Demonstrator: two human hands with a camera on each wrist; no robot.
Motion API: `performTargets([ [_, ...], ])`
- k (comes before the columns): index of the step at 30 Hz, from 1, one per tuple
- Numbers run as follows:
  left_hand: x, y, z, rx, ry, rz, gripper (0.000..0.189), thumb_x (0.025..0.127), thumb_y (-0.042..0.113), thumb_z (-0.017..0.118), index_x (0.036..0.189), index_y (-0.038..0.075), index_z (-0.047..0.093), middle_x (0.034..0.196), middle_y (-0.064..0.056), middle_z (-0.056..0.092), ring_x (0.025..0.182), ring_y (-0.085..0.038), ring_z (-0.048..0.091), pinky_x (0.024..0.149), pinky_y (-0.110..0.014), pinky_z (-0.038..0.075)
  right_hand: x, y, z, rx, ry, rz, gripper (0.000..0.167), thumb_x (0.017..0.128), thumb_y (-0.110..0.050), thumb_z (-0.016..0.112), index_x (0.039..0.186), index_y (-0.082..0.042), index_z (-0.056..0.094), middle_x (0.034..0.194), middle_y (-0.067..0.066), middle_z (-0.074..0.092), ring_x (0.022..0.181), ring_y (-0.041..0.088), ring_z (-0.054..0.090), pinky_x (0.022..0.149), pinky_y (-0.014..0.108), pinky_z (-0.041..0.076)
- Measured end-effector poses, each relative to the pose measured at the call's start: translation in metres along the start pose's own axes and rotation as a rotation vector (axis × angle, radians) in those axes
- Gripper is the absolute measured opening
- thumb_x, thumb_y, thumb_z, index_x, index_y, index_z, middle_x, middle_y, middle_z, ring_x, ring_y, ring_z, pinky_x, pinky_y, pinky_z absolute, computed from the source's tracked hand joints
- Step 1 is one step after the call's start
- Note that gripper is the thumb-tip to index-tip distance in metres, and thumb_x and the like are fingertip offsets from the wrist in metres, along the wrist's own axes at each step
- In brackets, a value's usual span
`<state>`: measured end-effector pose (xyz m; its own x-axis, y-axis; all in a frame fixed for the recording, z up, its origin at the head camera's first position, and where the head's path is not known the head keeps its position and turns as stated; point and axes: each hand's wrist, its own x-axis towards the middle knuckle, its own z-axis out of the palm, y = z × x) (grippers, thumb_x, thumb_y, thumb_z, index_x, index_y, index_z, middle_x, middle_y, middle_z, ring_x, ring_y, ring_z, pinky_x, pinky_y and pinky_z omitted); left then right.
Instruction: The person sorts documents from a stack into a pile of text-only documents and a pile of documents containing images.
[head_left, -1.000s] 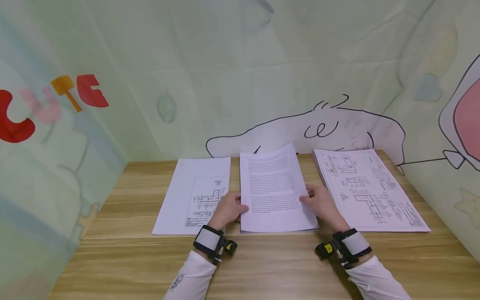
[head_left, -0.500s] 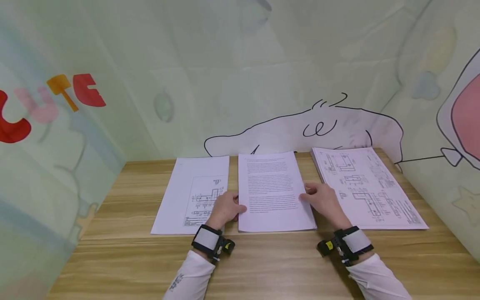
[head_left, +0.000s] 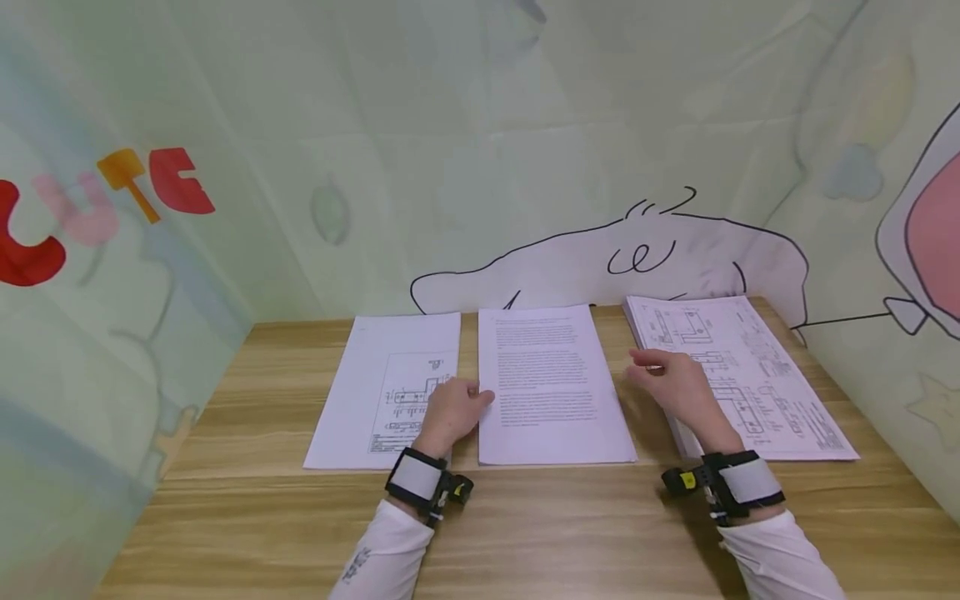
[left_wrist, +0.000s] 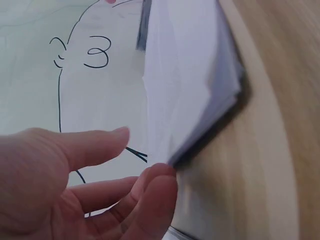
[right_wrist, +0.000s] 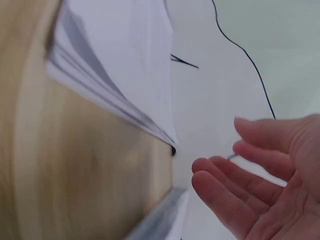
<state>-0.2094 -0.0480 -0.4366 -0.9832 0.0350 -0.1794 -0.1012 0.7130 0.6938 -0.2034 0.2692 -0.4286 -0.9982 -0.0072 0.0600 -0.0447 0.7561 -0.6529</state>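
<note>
One stack of printed text (head_left: 543, 383) lies flat at the middle of the desk (head_left: 547, 533), its top sheets apparently settled now it is released. The left hand (head_left: 452, 412), thumb and fingers parted, holds nothing at its left edge; the right hand (head_left: 681, 390), loosely bent and empty, has drawn away toward the rightmost drawings (head_left: 797, 408).

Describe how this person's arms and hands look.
The left hand and right hand are bare. The left sleeve and right sleeve are white, the left one with a dark print. Each wrist wears a black strap with a pale patch, and a small dark camera marked yellow.
</note>
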Motion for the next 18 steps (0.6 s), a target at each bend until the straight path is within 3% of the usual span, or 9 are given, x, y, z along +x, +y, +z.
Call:
performTargets([
  [3,-0.001,0.01,0.001,-0.004,0.029,0.042,0.042,0.097,0.031,0.06,0.131,0.006,0.064,0.111,-0.013,0.07,0.077,-0.017,0.061,0.057,-0.024,0.043,-0.002,0.005,-0.012,-0.037,0.025,-0.051,0.05,0.096,-0.023,0.063,0.138,0.002,0.054,0.133,0.03,0.059,0.115,0.046,0.061,0.088,0.054,0.054],
  [7,-0.001,0.024,0.005,0.009,0.038,0.12,0.04,0.098,0.03,0.059,0.13,0.006,0.064,0.106,-0.01,0.07,0.078,-0.016,0.059,0.06,-0.023,0.044,-0.002,0.018,-0.025,-0.095,0.039,-0.061,0.058,0.095,-0.025,0.066,0.142,0.003,0.048,0.136,0.034,0.054,0.118,0.052,0.056,0.088,0.058,0.053],
  [14,-0.001,0.049,0.015,0.067,0.069,0.247,0.037,0.099,0.03,0.058,0.129,0.011,0.066,0.103,-0.005,0.071,0.072,-0.011,0.054,0.057,-0.019,0.038,0.002,0.042,-0.041,-0.127,0.022,0.04,0.076,0.097,-0.045,0.059,0.151,0.002,0.032,0.152,0.039,0.029,0.135,0.061,0.031,0.1,0.071,0.036],
  [18,-0.003,0.063,0.026,0.047,0.076,0.3,0.033,0.099,0.029,0.058,0.126,0.013,0.068,0.105,-0.003,0.072,0.069,-0.009,0.053,0.055,-0.019,0.036,0.003,0.056,-0.046,-0.135,0.034,0.096,0.086,0.095,-0.05,0.059,0.154,0.003,0.024,0.156,0.041,0.009,0.139,0.064,0.015,0.102,0.078,0.024],
])
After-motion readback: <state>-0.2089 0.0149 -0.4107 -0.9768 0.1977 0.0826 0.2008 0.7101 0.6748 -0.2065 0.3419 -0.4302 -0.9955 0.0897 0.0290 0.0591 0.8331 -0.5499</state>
